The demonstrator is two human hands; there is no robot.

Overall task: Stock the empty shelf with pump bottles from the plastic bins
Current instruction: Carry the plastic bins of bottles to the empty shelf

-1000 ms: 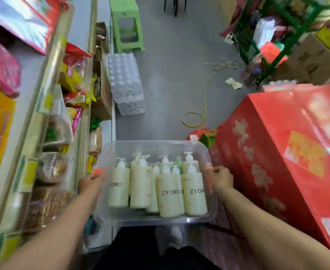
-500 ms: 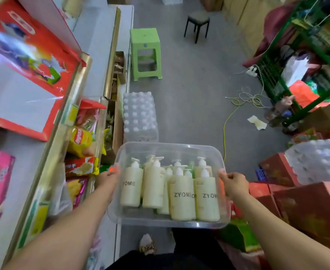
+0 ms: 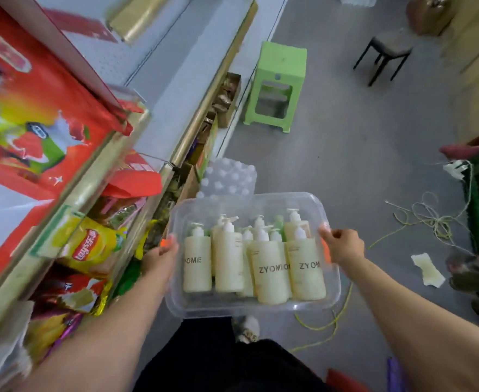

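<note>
Clear plastic bin (image 3: pixel 234 309) of pump bottles (image 3: pixel 269 271) carried in both hands, low centre of the frame.

The left hand (image 3: pixel 162 257) grips the bin's left rim and the right hand (image 3: pixel 342 246) curls over its right rim, holding it above the grey floor. The cream bottles stand upright and packed together inside. At lower left, a yellow tea packet (image 3: pixel 91 247) sits on a crowded shelf. Just beyond the bin lies a wrapped pack of water bottles (image 3: pixel 229 176). Farther up stand a bare grey shelf (image 3: pixel 176 72), a green stool (image 3: pixel 277 86) and a black stool (image 3: pixel 388 52).
</note>
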